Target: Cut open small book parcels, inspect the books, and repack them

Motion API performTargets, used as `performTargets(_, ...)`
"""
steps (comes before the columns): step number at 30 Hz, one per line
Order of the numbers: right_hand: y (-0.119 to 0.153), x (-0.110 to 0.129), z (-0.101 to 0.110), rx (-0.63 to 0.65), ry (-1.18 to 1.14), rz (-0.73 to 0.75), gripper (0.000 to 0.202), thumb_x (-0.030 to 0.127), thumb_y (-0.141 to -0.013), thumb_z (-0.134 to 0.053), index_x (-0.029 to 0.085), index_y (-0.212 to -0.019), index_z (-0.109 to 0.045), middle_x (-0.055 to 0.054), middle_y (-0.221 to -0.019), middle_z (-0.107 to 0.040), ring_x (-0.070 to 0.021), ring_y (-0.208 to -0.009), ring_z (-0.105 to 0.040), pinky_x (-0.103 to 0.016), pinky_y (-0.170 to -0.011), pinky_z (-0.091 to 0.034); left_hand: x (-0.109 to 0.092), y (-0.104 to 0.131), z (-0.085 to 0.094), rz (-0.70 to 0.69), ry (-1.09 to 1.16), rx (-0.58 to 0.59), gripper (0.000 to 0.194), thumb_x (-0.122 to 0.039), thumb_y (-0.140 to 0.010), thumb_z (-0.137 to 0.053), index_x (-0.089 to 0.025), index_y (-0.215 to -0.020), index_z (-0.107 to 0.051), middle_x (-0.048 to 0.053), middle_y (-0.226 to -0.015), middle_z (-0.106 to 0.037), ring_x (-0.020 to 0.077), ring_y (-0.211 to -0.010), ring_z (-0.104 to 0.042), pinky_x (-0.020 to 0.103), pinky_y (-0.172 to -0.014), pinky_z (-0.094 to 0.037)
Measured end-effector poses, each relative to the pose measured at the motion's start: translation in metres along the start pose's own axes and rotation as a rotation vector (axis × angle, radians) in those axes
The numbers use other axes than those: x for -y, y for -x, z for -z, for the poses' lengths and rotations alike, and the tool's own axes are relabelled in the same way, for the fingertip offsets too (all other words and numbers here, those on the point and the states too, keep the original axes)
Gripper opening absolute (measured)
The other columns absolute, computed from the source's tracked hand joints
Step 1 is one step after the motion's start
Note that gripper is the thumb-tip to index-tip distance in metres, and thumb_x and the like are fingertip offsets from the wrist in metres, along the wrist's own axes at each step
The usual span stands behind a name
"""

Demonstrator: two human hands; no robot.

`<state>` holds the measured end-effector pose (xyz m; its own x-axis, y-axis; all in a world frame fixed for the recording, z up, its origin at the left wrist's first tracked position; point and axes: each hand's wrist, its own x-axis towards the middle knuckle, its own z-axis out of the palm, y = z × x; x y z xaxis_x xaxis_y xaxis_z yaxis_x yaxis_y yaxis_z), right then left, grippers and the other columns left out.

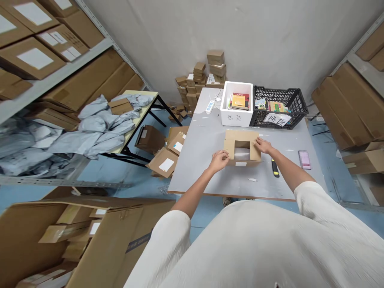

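A small cardboard box (242, 135) sits on the grey table in front of me. Its flaps are partly folded in, leaving a square gap in the middle through which a pale inside shows. My left hand (220, 161) has its curled fingers at the left flap's edge. At the right flap, my right hand (264, 145) pinches the cardboard edge, with its thumb side toward the box. A white label (241, 164) is on the box's near side. Just right of the box lies a black and yellow box cutter (275, 168).
Behind the box stand a white foam box (237, 118) and a black plastic crate (280, 98), both holding books. A power strip (210, 107) lies at the table's left. A large open carton (111, 244) stands at lower left, near a side table (136, 122) with grey parcels.
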<state>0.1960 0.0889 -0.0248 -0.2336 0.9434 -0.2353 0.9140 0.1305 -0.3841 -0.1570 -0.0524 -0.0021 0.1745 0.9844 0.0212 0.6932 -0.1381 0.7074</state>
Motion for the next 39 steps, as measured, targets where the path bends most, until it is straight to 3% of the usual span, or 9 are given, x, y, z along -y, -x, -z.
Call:
performTargets(2, 0.004, 0.009, -0.002, 0.049, 0.03, -0.05, 0.074, 0.076, -0.1, -0.043, 0.03, -0.154, -0.061, -0.01, -0.179, -0.039, -0.0499, -0.146, -0.053, -0.074, -0.118, -0.041, 0.002, 0.007, 0.003, -0.033, -0.044, 0.065, 0.019, -0.037, -0.095, -0.075, -0.028, -0.111, -0.078, 0.007, -0.144, -0.069, 0.0307, -0.143, -0.059, 0.05, -0.125, -0.042)
performTargets(6, 0.01, 0.025, -0.007, 0.059, 0.049, -0.108, 0.09, 0.078, -0.092, -0.056, 0.028, -0.166, -0.047, -0.015, -0.182, -0.03, -0.0503, -0.155, -0.042, -0.071, -0.123, -0.035, -0.001, 0.011, -0.003, -0.136, -0.183, 0.254, 0.071, -0.032, -0.08, -0.089, -0.029, -0.146, -0.064, 0.013, -0.165, -0.053, 0.0362, -0.158, -0.043, 0.056, -0.13, -0.033)
performTargets(12, 0.011, 0.027, -0.018, -0.012, 0.022, -0.036, 0.104, 0.081, -0.086, -0.061, 0.028, -0.171, -0.036, -0.018, -0.183, -0.026, -0.0492, -0.159, -0.036, -0.071, -0.124, -0.032, -0.008, -0.001, -0.026, -0.198, -0.369, 0.344, 0.087, -0.021, -0.07, -0.093, -0.033, -0.15, -0.061, 0.016, -0.182, -0.026, 0.0427, -0.17, -0.019, 0.068, -0.134, -0.016)
performTargets(17, 0.008, 0.026, -0.02, 0.032, 0.04, -0.113, 0.104, 0.071, -0.086, -0.063, 0.025, -0.173, -0.031, -0.02, -0.183, -0.023, -0.0521, -0.158, -0.036, -0.076, -0.122, -0.03, -0.009, 0.004, -0.02, -0.201, -0.417, 0.268, 0.09, -0.03, -0.071, -0.097, -0.032, -0.152, -0.059, 0.016, -0.184, -0.02, 0.0436, -0.171, -0.015, 0.07, -0.135, -0.01)
performTargets(22, 0.009, 0.024, -0.018, 0.001, 0.014, -0.088, 0.1, 0.068, -0.086, -0.064, 0.029, -0.173, -0.032, -0.017, -0.183, -0.027, -0.0507, -0.158, -0.037, -0.074, -0.122, -0.033, -0.001, 0.025, -0.006, -0.072, -0.403, 0.044, 0.119, -0.05, -0.074, -0.096, -0.023, -0.172, -0.034, 0.023, -0.185, -0.013, 0.0478, -0.171, -0.009, 0.073, -0.135, -0.003)
performTargets(26, 0.015, 0.025, -0.013, -0.004, 0.015, -0.102, 0.098, 0.068, -0.087, -0.061, 0.03, -0.173, -0.033, -0.015, -0.183, -0.029, -0.0497, -0.159, -0.036, -0.072, -0.123, -0.034, 0.01, 0.029, -0.001, 0.026, -0.406, -0.033, 0.126, -0.06, -0.07, -0.096, -0.018, -0.172, -0.034, 0.026, -0.184, -0.015, 0.0509, -0.171, -0.008, 0.074, -0.134, 0.002)
performTargets(31, 0.026, 0.029, -0.004, -0.023, -0.034, -0.098, 0.088, 0.057, -0.092, -0.052, 0.031, -0.174, -0.035, -0.012, -0.18, -0.036, -0.0472, -0.16, -0.036, -0.072, -0.123, -0.035, 0.021, 0.016, -0.002, 0.038, -0.415, 0.069, 0.118, -0.071, -0.07, -0.092, -0.017, -0.164, -0.045, 0.031, -0.173, -0.037, 0.0519, -0.166, -0.025, 0.076, -0.133, 0.002)
performTargets(35, 0.037, 0.027, 0.003, -0.068, -0.092, -0.064, 0.082, 0.048, -0.095, -0.045, 0.032, -0.174, -0.035, -0.009, -0.176, -0.045, -0.0454, -0.157, -0.042, -0.071, -0.121, -0.039, 0.027, -0.002, 0.002, 0.034, -0.403, 0.176, 0.118, -0.072, -0.063, -0.095, -0.023, -0.16, -0.049, 0.028, -0.162, -0.051, 0.0499, -0.155, -0.042, 0.07, -0.132, -0.015)
performTargets(39, 0.05, 0.017, 0.006, -0.158, -0.149, -0.06, 0.076, 0.046, -0.097, -0.04, 0.029, -0.172, -0.042, -0.01, -0.169, -0.053, -0.0424, -0.156, -0.044, -0.069, -0.123, -0.038, 0.035, -0.023, 0.006, 0.001, -0.362, 0.265, 0.127, -0.071, -0.058, -0.098, -0.024, -0.163, -0.045, 0.027, -0.164, -0.048, 0.0498, -0.154, -0.044, 0.059, -0.127, -0.03)
